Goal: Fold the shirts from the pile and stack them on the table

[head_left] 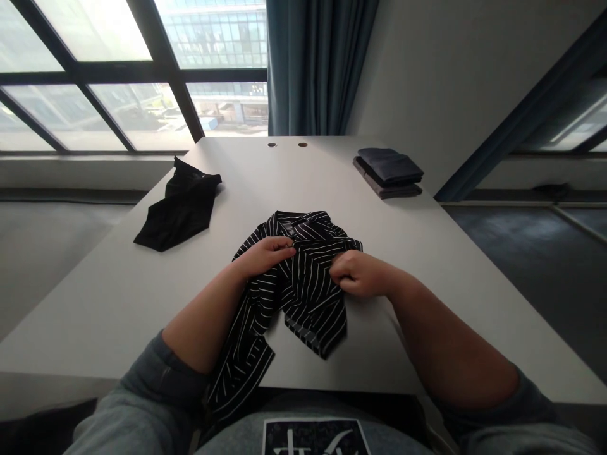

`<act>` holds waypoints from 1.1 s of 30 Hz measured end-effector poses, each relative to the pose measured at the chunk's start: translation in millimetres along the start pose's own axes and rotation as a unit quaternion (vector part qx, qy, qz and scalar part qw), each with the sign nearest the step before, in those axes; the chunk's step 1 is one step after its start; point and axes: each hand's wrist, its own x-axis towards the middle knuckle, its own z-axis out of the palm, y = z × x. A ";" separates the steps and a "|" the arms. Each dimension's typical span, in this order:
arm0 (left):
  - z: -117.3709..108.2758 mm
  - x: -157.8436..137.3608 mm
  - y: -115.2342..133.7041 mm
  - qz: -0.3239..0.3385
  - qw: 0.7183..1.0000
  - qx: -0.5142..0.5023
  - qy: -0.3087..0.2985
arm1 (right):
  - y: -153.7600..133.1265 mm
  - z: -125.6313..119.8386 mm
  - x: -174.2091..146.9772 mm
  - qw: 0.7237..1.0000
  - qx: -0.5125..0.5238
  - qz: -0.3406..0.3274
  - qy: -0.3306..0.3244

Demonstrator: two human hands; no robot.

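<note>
Nearest, on the grey cloth top (234, 433), 1 black printed panel (315, 433) with white strokes, cut off, unreadable. Next, on the white flat table (403, 354), 1 black fabric shirt with white stripes (315, 284), long axis near left to far right: under the left hand (268, 256), left of the right hand (358, 272), both about equally near. Left fingers narrow, right curled; cannot tell whether gripping cloth. Farther left, 1 rumpled black cloth garment (183, 212); far right, 1 folded navy-and-grey fabric stack (391, 165).
</note>
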 end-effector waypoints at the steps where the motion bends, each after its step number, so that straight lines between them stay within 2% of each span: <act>1: -0.8 -0.2 -1.3 -0.003 1.000 -0.027 0.003 | 2.7 -5.0 -4.4 0.999 0.005 0.030 -0.030; 3: 0.2 -0.1 -2.9 -0.015 0.998 -0.067 0.015 | 7.3 -11.0 -10.9 0.992 -0.006 0.104 -0.068; 5: 3.7 0.6 -3.0 -0.031 0.997 -0.066 0.028 | 9.7 -11.1 -12.5 0.984 -0.054 0.165 -0.043; 6: 6.0 1.0 -2.4 -0.036 0.997 -0.054 0.033 | 9.3 -9.1 -11.2 0.981 -0.084 0.177 -0.003; 8: 11.1 1.7 -0.5 -0.030 0.998 -0.016 0.046 | 5.0 -1.6 -4.4 0.971 -0.126 0.158 0.126; 10: 16.3 2.0 2.2 -0.002 0.998 0.028 0.063 | -2.4 9.3 6.2 0.948 -0.135 0.108 0.267; 12: 21.2 1.9 5.2 0.032 0.994 0.072 0.072 | -8.7 21.2 17.4 0.930 -0.119 0.054 0.345; 16: 27.5 1.3 10.1 0.074 0.985 0.139 0.073 | -5.9 39.8 30.3 0.935 -0.058 0.011 0.348; 22: 29.3 2.0 6.8 0.041 0.991 0.114 0.054 | 6.2 46.3 29.5 0.928 -0.003 0.038 0.372; 24: 31.5 3.0 3.4 0.048 0.988 0.119 0.081 | 4.9 47.3 29.3 0.929 0.017 0.046 0.366; 28: 38.0 3.7 1.1 0.093 0.964 0.182 0.171 | 2.0 50.1 30.4 0.935 0.015 0.070 0.348; 30: 40.3 2.5 3.7 0.083 0.960 0.202 0.176 | 2.3 50.8 31.0 0.934 0.003 0.060 0.352; 33: 41.3 0.2 9.8 0.051 0.969 0.181 0.158 | 3.2 49.9 31.7 0.934 -0.013 0.038 0.355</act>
